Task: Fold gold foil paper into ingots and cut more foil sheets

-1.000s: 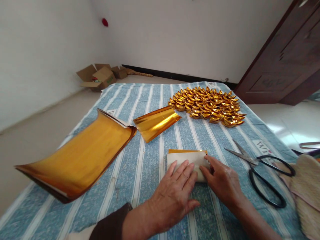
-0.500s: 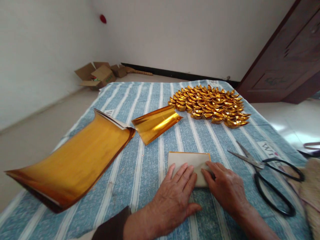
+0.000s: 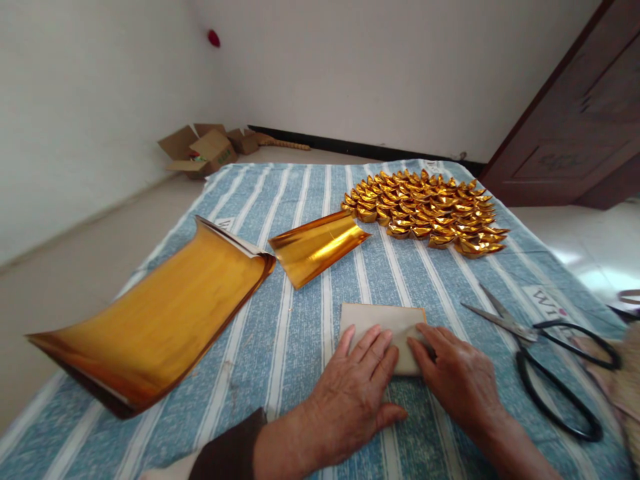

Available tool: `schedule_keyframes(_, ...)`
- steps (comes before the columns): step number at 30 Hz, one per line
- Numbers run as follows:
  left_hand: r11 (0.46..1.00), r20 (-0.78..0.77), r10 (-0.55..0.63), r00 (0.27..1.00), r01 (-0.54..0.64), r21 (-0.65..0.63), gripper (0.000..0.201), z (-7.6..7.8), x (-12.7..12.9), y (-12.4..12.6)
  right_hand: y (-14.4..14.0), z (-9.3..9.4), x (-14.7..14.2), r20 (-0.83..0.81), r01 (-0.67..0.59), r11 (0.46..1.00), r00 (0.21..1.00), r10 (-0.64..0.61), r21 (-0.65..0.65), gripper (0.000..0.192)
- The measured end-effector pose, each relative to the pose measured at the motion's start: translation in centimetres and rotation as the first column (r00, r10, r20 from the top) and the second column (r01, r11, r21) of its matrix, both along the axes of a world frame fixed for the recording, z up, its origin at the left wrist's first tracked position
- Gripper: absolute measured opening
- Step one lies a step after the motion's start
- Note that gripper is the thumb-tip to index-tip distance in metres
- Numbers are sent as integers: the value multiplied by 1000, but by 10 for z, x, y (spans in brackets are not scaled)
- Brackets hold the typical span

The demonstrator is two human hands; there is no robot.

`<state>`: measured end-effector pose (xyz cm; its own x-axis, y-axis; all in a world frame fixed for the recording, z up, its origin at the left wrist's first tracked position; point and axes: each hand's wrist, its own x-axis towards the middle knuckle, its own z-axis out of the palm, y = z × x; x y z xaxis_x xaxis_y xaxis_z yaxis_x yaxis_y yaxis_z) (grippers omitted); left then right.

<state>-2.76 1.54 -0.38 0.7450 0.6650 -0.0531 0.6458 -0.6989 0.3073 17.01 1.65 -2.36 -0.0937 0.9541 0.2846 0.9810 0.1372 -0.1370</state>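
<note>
Fingers (image 3: 367,343) of the left hand (image 3: 350,393) lie flat and slightly spread, palm down, on the near left part of a folded paper (image 3: 383,320). The right hand (image 3: 460,380) rests beside it, its fingers (image 3: 423,343) extended over the paper's right edge; neither hand grips anything, both press. Both forearms enter from the lower edge, the left in a dark sleeve (image 3: 227,450).

Hidden: the near half of the paper lies under the fingers; the thumb of the right hand cannot be seen.

Paper: a pale, matte rectangle, flat on the striped blue cloth (image 3: 300,200) at centre, a thin gold line along its far edge.

Surroundings: a curled stack of gold sheets (image 3: 155,320) at left, a smaller gold sheet (image 3: 317,247) beyond, a cluster of folded gold ingots (image 3: 427,213) farther off, black-handled scissors (image 3: 545,353) at right.
</note>
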Motion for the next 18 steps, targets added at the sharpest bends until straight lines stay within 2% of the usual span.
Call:
schedule_keyframes(10,999,69,7,998,-11,45,64,-7,-2,-1,-1,-4,0,1,3,1000,1000,-3,-3,40)
schedule_keyframes(18,999,-16,-19,1000,19,39,66,-1,1,2,0,-2,-1,16,36,998,999,-35,-48,28)
